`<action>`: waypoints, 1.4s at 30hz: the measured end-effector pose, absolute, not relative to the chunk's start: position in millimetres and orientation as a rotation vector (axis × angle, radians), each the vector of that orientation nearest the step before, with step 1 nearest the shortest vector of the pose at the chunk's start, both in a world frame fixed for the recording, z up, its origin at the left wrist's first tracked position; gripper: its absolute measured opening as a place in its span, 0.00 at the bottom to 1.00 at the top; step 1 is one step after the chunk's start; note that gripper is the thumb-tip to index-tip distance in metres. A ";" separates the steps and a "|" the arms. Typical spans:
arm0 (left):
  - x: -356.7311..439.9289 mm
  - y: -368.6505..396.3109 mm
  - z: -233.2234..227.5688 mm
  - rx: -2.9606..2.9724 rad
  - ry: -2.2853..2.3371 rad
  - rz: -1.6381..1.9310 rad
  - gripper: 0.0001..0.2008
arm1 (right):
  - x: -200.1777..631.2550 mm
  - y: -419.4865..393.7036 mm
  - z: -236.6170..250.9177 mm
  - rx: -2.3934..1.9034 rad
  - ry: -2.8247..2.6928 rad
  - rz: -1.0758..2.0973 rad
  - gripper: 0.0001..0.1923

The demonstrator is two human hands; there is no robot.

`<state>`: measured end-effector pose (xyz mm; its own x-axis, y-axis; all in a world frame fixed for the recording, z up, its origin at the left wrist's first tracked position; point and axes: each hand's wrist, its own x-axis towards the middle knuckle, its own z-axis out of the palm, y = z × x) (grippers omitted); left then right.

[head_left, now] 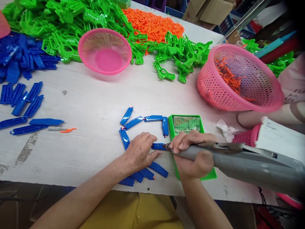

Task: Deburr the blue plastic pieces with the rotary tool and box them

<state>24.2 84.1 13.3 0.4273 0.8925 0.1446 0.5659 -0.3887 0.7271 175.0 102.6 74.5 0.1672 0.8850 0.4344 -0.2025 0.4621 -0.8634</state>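
The right hand [192, 156] was closed tight around a gray power tool [238, 160]. The tool lay long from right to left, and its thin tip [166, 147] pointed left. The tip touched the right end of a small blue piece [158, 146] on the white table [95, 105].

The left hand [139, 152] lay flat on the table, just left of that blue piece. Its fingers [150, 140] pressed down beside it and looked like they were keeping it from sliding. The hand was not closed around anything. The blue piece lay long from left to right, in line with the tool. It sat between the two hands, touching or nearly touching both.

More blue pieces [133, 122] lay in a loose ring around the left hand. Some were above it, and some were below it near the table's front edge. A green tray [171, 122] sat under the right hand. It reached close to the front edge too.

A tipped pink basket [214, 92] with orange bits stood well apart, up and to the right. Another pink basket [105, 51] stood farther back. Piles of green parts [71, 19] and orange parts [152, 24] lay behind it. To the left of the hands the table was bare wood, with room to move, as far as a row of blue parts [21, 101].
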 end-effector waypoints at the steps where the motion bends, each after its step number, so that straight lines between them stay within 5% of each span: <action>1: 24.1 84.4 13.5 2.063 1.220 0.728 0.10 | 175.2 102.3 76.2 -0.746 -1.146 0.887 0.09; 5: 24.5 86.5 14.1 2.087 1.209 0.675 0.04 | 174.8 99.1 81.0 -0.709 -1.158 0.907 0.08; 42: 30.0 86.9 13.3 2.274 1.256 0.524 0.05 | 177.0 92.1 77.7 -0.687 -1.124 0.921 0.07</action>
<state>30.0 86.9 13.3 0.5037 0.8586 0.0958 0.6721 -0.4591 0.5809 177.0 92.1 77.7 0.1531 0.8825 0.4447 -0.2628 0.4702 -0.8425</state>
